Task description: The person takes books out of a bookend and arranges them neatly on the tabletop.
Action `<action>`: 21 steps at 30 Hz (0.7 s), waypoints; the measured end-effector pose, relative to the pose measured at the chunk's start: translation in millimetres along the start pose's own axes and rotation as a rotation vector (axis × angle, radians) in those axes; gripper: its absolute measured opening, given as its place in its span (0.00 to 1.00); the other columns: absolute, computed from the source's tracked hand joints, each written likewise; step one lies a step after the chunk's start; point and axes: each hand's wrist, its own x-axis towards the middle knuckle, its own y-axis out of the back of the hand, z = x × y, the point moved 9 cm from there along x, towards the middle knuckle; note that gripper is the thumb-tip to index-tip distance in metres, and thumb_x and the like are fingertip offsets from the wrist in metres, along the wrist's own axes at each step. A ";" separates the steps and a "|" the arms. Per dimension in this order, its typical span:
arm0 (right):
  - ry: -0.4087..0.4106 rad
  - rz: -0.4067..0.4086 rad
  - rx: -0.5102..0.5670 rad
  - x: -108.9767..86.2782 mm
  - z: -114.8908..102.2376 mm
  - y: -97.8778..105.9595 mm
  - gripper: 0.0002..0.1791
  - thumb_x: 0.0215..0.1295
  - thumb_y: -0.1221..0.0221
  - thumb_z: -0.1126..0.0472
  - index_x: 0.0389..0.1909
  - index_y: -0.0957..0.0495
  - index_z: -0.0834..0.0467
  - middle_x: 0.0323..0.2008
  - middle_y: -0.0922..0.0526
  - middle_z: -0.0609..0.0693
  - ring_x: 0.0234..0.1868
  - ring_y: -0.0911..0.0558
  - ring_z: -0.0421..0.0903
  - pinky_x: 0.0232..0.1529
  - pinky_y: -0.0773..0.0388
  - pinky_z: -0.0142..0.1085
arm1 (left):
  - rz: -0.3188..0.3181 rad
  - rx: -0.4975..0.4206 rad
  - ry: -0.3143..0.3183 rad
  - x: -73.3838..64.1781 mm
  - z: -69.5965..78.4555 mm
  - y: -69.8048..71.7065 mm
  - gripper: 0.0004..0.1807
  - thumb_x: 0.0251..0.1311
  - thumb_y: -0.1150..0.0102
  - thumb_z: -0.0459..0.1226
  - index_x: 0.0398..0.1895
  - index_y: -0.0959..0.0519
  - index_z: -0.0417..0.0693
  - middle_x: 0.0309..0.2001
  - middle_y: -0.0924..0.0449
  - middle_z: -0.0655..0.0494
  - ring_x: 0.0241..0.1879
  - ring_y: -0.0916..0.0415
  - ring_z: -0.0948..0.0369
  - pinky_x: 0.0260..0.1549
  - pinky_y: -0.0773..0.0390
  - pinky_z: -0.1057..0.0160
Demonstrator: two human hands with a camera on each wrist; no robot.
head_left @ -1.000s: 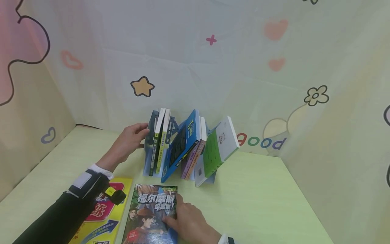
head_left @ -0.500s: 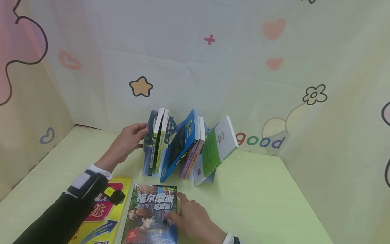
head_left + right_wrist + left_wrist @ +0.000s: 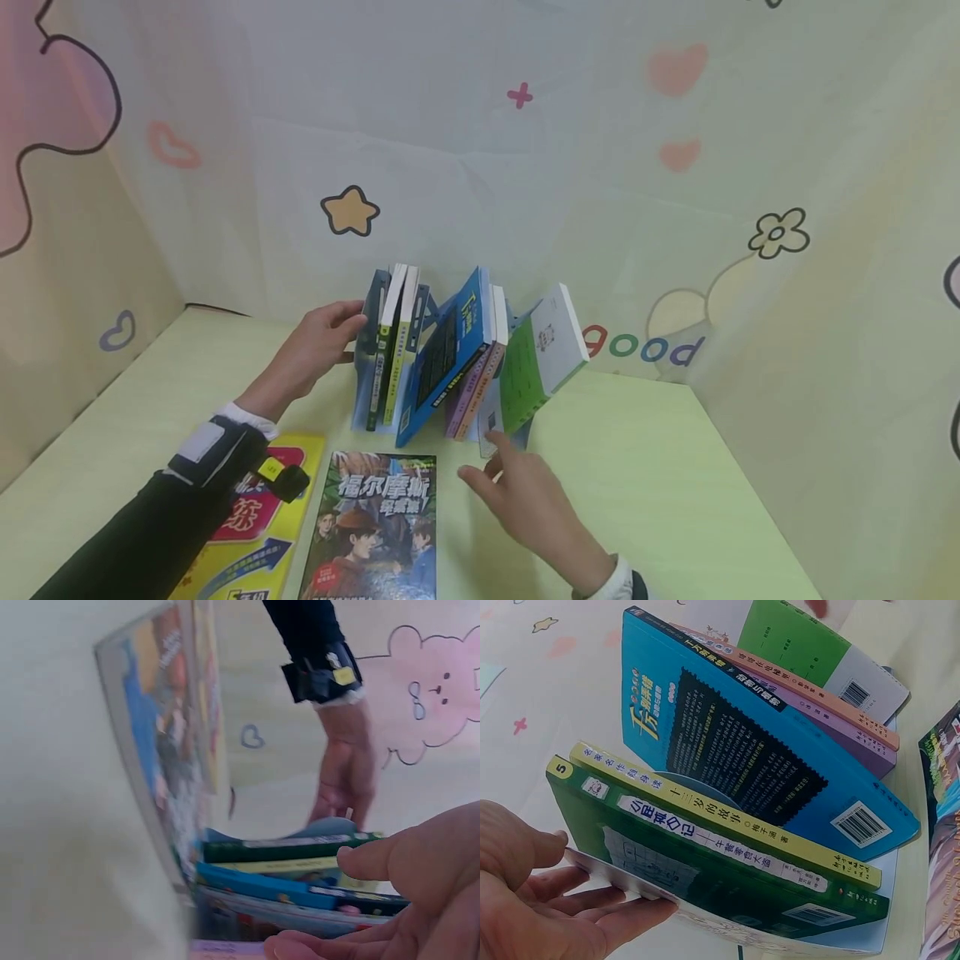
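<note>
Left grip (image 3: 324, 337): fingers extended, touching one side of a book rack (image 3: 372, 312); leaning blue book (image 3: 450, 354) to its right. Right grip (image 3: 528, 496): unclasped, empty; green-and-white book (image 3: 540, 346) just beyond, illustrated book (image 3: 375, 525) flat to its left.

The near detective paperback (image 3: 375, 533) has a glossy paper cover; the yellow workbook (image 3: 258, 525) at left looks smooth. The far bookend (image 3: 372, 333) looks smooth, metal or plastic unclear. The backdrop (image 3: 450, 167) is creased, matt cloth; the surface (image 3: 637, 483) looks smooth.
</note>
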 end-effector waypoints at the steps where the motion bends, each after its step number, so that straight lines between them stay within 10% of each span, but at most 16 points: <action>1: -0.009 0.024 0.000 0.5 0.1 8.0 0.35 0.73 0.38 0.44 0.66 0.29 0.68 0.32 0.15 0.47 0.26 0.23 0.38 0.25 0.24 0.33 | 0.000 -0.002 0.001 0.2 -0.1 -0.1 0.29 0.83 0.56 0.41 0.81 0.43 0.40 0.75 0.37 0.37 0.70 0.33 0.40 0.62 0.26 0.42; 21: -0.096 0.393 -0.032 -4.8 15.8 144.3 0.31 0.77 0.42 0.47 0.68 0.29 0.66 0.48 0.18 0.59 0.47 0.20 0.54 0.41 0.21 0.44 | -0.001 -0.009 0.000 0.1 -0.5 -0.6 0.30 0.83 0.57 0.41 0.81 0.43 0.40 0.75 0.37 0.37 0.70 0.34 0.39 0.62 0.27 0.41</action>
